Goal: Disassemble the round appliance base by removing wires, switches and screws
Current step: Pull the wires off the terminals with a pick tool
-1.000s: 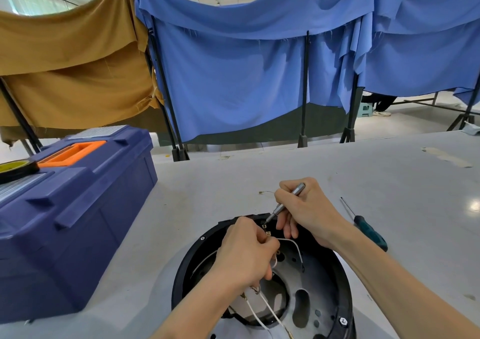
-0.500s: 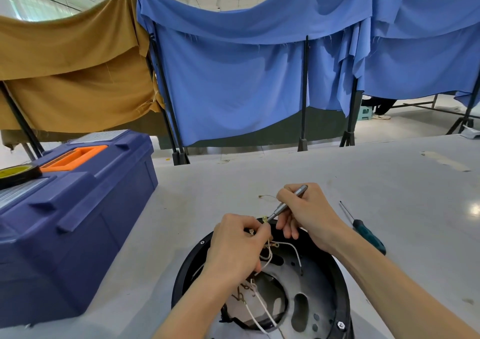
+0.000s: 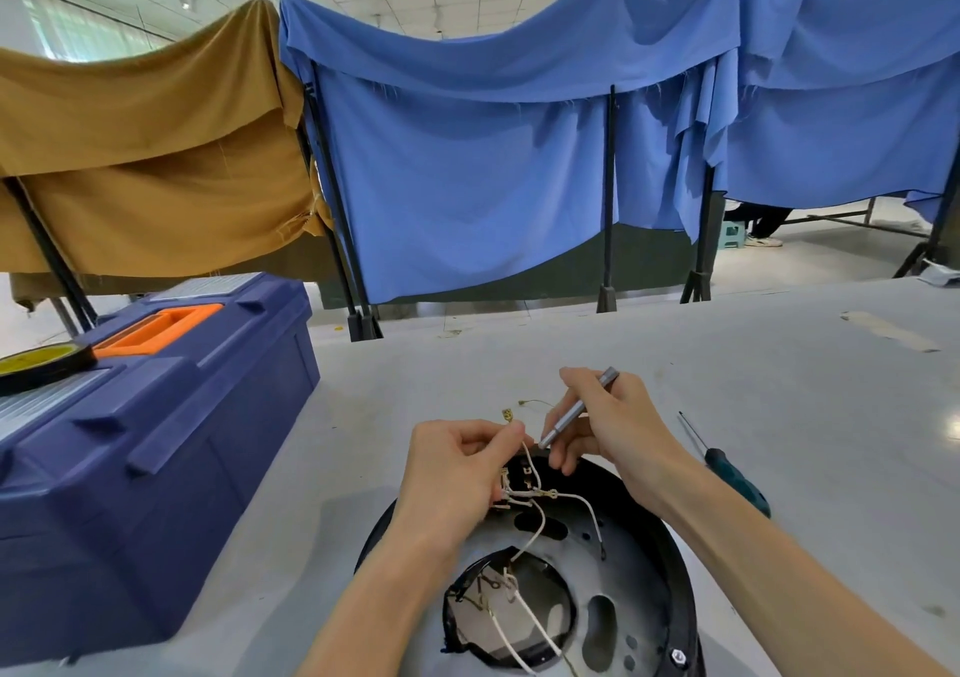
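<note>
Left hand (image 3: 457, 474) and pinched wires (image 3: 576, 496) now higher above the base (image 3: 675, 588)

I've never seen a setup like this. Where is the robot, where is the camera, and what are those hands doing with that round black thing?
There is no robot here. These are a person's two bare hands, filmed by one wide-angle camera worn on the head and looking forward and down. On the grey table lies a round black appliance base with its inside showing. The left hand pinches white wires lifted out of it. The right hand grips a slim silver tool, its tip close to the wires. A blue toolbox stands to the left, and a green-handled screwdriver lies to the right.
</note>
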The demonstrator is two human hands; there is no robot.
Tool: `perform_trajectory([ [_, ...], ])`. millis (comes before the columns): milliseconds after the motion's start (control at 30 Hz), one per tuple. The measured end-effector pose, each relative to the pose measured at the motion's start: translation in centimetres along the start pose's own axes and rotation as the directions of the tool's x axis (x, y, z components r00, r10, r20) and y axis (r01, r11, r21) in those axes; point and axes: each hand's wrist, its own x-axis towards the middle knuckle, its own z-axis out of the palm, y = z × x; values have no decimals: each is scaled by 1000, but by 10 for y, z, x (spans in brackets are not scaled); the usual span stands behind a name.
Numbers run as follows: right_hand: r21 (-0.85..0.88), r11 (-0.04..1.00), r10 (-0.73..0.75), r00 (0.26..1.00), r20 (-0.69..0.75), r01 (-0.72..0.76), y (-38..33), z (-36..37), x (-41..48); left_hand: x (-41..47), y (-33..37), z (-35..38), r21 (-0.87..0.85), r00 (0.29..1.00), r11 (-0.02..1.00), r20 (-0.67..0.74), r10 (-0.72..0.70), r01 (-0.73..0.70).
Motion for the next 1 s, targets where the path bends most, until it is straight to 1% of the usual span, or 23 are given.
perform_trajectory([
  [100, 20, 1000, 4, 1000, -5, -4, 0, -1, -1, 2, 1, -6, -40, 999, 999, -35, -20, 19],
  [167, 24, 1000, 10, 1000, -1, -10, -1, -1, -1, 4, 1, -9, -48, 999, 998, -15, -36, 35],
  [267, 3, 1000, 20, 1000, -6, -20, 0, -1, -1, 3, 3, -10, 11, 990, 998, 130, -61, 60],
  [367, -2, 1000, 31, 999, -20, -31, 0, -1, -1, 2, 6, -8, 105, 959, 994, 276, -67, 39],
  [433, -5, 999, 42, 999, -22, -42, 0, -1, -1, 2, 7, -7, 165, 935, 986, 346, -74, 16],
  [500, -6, 999, 48, 999, -23, -48, 1, -2, -1, 2, 7, -7, 189, 924, 982, 375, -71, -1],
  [533, -5, 999, 49, 999, -21, -49, 1, -2, -1, 4, 8, -9, 193, 933, 981, 355, -57, -13],
  [600, -3, 999, 51, 999, -7, -51, 2, -3, 0, 7, 6, -14, 218, 968, 974, 251, 1, -57],
  [667, -10, 999, 52, 999, 6, -52, 3, -3, 1, 11, 3, -20, 329, 988, 937, 132, 78, -118],
  [700, -15, 999, 53, 999, 9, -52, 3, -3, 1, 12, 1, -23, 406, 989, 903, 103, 109, -142],
  [767, -19, 998, 52, 999, 14, -52, 3, -3, 1, 12, -2, -25, 529, 984, 830, 110, 142, -179],
  [800, -19, 999, 50, 999, 21, -49, 3, -3, 0, 11, -4, -24, 559, 981, 806, 129, 147, -194],
  [867, -18, 999, 35, 998, 47, -34, 1, -3, -2, 8, -7, -20, 582, 976, 784, 157, 150, -214],
  [1000, -43, 999, 20, 986, 164, -13, -5, -3, -6, 6, -14, -17, 635, 978, 744, 119, 172, -209],
])
